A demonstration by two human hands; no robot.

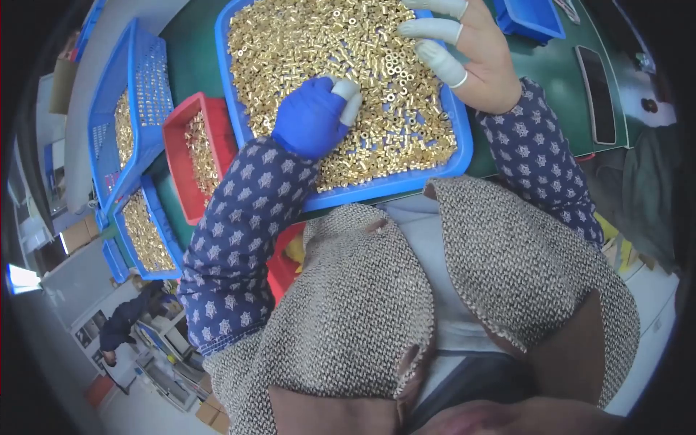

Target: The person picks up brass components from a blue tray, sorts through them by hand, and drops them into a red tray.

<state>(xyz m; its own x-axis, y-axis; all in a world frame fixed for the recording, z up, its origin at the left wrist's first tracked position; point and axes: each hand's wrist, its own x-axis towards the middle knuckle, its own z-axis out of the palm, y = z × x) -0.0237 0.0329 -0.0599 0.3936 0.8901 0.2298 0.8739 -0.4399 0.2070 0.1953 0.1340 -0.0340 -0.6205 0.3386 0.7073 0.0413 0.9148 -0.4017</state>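
Small brass-coloured metal fittings cover most of a blue tray. My left hand, in a blue glove with pale finger covers on the fingertips that show, is closed over the left-middle of the tray. Whatever it may hold is hidden by the fingers. Above the tray's upper right edge is my right hand, its fingers in pale covers, stretched out and apart. Nothing shows between them. Several ring-shaped ends of the fittings face up just below those fingertips.
Left of the tray stand a red bin, a blue perforated basket and a smaller blue bin, all with brass pieces. A phone lies on the green tabletop near another blue bin. A person is in the background.
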